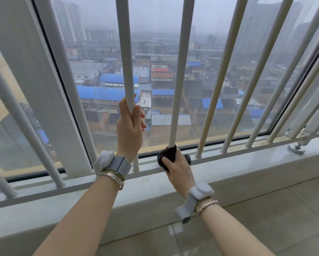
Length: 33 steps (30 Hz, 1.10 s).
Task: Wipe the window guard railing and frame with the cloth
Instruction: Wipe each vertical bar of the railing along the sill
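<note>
Wiping the foot of a guard bar

My left hand (130, 124) grips one bar (124, 52); my right hand (179, 169) clamps the black cloth (167, 154) round the next bar's (180, 71) base, where it could bunch and skip the lower rail (247, 154).

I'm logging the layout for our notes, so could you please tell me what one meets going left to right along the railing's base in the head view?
Wide frame post → left hand gripping a bar → right hand holding the dark cloth round the next bar → metal foot bolt.
</note>
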Motion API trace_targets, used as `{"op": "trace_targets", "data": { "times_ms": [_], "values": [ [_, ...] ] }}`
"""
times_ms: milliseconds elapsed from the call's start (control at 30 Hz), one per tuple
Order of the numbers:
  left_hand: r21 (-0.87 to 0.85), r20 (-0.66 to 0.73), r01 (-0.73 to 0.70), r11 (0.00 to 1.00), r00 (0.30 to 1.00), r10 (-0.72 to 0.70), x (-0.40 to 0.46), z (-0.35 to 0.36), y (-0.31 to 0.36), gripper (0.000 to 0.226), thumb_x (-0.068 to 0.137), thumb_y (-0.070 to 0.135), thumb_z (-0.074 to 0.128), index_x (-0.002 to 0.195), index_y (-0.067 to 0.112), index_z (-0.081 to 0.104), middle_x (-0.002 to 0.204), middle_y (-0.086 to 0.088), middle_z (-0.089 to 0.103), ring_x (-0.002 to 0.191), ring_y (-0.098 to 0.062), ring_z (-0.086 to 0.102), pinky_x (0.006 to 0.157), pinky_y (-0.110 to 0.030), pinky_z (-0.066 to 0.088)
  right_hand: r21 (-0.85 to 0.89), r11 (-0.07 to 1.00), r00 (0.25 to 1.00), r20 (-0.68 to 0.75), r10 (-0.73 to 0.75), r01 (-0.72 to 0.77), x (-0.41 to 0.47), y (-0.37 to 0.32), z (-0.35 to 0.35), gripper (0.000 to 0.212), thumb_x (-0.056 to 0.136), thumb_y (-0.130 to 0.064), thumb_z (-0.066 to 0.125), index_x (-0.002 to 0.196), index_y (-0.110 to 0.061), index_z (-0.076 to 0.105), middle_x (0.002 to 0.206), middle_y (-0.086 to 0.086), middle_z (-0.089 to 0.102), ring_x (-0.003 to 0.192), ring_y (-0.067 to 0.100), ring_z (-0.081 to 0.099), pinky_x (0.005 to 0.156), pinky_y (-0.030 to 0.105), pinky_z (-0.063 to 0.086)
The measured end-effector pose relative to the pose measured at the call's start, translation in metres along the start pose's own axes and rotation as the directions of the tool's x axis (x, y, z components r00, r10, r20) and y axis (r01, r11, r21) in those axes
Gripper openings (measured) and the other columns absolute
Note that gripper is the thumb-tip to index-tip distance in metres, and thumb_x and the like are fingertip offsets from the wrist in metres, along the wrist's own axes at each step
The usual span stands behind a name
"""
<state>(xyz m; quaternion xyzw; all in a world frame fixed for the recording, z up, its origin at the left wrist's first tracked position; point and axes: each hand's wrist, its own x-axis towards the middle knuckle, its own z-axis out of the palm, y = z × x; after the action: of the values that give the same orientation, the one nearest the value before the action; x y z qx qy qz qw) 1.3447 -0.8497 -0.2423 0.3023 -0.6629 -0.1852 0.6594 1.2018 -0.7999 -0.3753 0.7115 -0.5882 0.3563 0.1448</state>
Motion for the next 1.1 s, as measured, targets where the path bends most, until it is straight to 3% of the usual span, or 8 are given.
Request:
{"op": "trace_targets", "data": {
  "times_ms": [167,300,433,567,700,833,967,1100],
  "values": [
    [0.040,0.083,0.018,0.999,0.996,-0.021,-0.006,-0.011,0.006,0.018,0.100,0.021,0.034,0.118,0.019,0.037,0.080,0.011,0.055,0.061,-0.006,0.056,0.059,-0.029,0.053,-0.167,0.943,0.932,0.274,-0.236,0.287,-0.001,0.030,-0.026,0.051,0.056,-0.009,0.081,0.097,-0.024,0.055,0.103,0.014,0.059,0.101,0.033,0.051,0.097,0.041,0.038],
    [0.169,0.074,0.028,0.985,0.996,-0.041,-0.025,-0.028,0.004,0.032,0.098,0.025,0.036,0.127,0.013,0.043,0.110,0.006,0.051,0.097,-0.013,0.055,0.083,-0.039,0.050,-0.180,0.853,0.833,0.386,-0.397,0.490,0.010,0.043,-0.052,0.045,0.064,-0.004,0.075,0.098,-0.022,0.052,0.093,0.009,0.059,0.088,0.028,0.058,0.086,0.035,0.041],
    [0.248,-0.068,-0.109,0.963,0.989,0.130,-0.040,-0.039,0.010,0.032,0.092,0.011,0.040,0.123,0.006,0.048,0.121,0.004,0.043,0.114,-0.012,0.043,0.095,-0.040,0.042,-0.057,0.964,0.947,0.214,-0.242,0.259,0.018,0.029,-0.078,0.025,0.080,-0.005,0.064,0.094,-0.015,0.046,0.083,0.011,0.053,0.064,0.031,0.049,0.057,0.029,0.036],
    [0.210,0.029,-0.241,0.947,0.970,0.241,-0.046,-0.028,0.018,0.025,0.088,0.004,0.040,0.109,0.008,0.053,0.112,-0.003,0.052,0.107,-0.018,0.048,0.090,-0.041,0.045,0.072,0.994,0.996,0.009,-0.088,0.087,0.030,-0.002,-0.079,0.016,0.093,-0.027,0.042,0.098,-0.012,0.046,0.091,0.013,0.053,0.070,0.027,0.048,0.062,0.029,0.034],
    [0.129,0.168,-0.181,0.975,0.973,0.158,-0.052,-0.010,0.020,0.023,0.089,0.002,0.041,0.107,0.006,0.055,0.107,-0.002,0.055,0.095,-0.010,0.054,0.082,-0.017,0.045,-0.122,0.989,0.993,0.093,-0.068,0.080,0.016,-0.001,-0.054,0.022,0.086,-0.031,0.042,0.102,-0.017,0.047,0.092,0.013,0.055,0.075,0.030,0.051,0.069,0.035,0.037],
    [0.150,0.283,0.036,0.988,0.956,-0.078,-0.056,0.009,0.010,0.031,0.094,0.007,0.045,0.125,0.009,0.046,0.118,0.000,0.053,0.101,-0.008,0.053,0.084,-0.013,0.044,-0.209,0.963,0.949,0.297,-0.103,0.170,-0.013,0.018,-0.040,0.028,0.080,-0.031,0.041,0.099,-0.018,0.056,0.091,0.008,0.056,0.082,0.028,0.053,0.075,0.034,0.029],
    [0.135,0.368,0.168,0.977,0.907,-0.207,-0.047,0.026,0.011,0.045,0.096,0.015,0.044,0.139,0.014,0.034,0.121,0.004,0.050,0.108,-0.009,0.051,0.096,-0.028,0.044,-0.185,0.981,0.930,0.369,0.014,0.059,-0.003,0.032,-0.063,0.033,0.085,-0.034,0.039,0.106,-0.016,0.057,0.101,0.009,0.055,0.089,0.030,0.052,0.079,0.035,0.032],
    [0.052,0.386,0.175,0.983,0.905,-0.181,-0.032,0.044,0.024,0.050,0.095,0.015,0.047,0.142,0.017,0.029,0.123,0.000,0.052,0.111,-0.013,0.053,0.099,-0.032,0.043,-0.062,0.997,0.962,0.270,0.051,-0.036,-0.001,0.048,-0.108,0.020,0.089,-0.022,0.056,0.106,-0.012,0.058,0.121,0.011,0.044,0.094,0.028,0.052,0.077,0.034,0.043]
  ]
}}
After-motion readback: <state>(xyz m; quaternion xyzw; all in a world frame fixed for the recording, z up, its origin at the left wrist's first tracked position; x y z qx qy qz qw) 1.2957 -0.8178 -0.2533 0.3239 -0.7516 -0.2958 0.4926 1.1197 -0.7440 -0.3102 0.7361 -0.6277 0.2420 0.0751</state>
